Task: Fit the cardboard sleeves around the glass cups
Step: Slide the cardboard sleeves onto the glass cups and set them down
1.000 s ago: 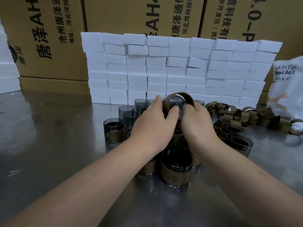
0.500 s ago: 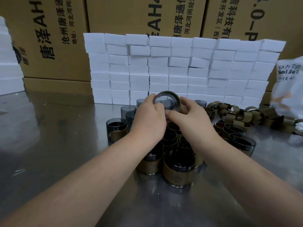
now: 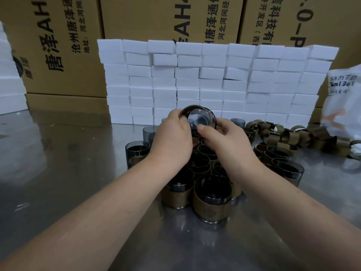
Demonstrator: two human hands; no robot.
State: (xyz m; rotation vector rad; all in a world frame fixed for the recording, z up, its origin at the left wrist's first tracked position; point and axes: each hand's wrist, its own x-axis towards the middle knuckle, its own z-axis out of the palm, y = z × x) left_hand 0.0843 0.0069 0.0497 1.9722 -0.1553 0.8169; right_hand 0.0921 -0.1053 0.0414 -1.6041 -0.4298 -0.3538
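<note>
Three cartons (image 3: 58, 45) far beyond hands. Foam-block wall (image 3: 214, 85) before them, about nine columns.
Sleeved cups (image 3: 212, 200) packed beneath and nearer than hands, dozen-plus, some hidden; likely finished stock.
Loose sleeves (image 3: 283, 135) right of right hand (image 3: 226, 141) — tangle, uncountable, likely kept within reach.
One glass cup (image 3: 199, 118) tilted, pinched by left hand (image 3: 172, 139) and right thumb — probably seating sleeve; its sleeve unclear.

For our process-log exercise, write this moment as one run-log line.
step: sleeve fitting | left hand: grips glass cup | right hand: pinches same cup | cup: tilted, above sleeved cups | loose sleeves: piled at right
</note>
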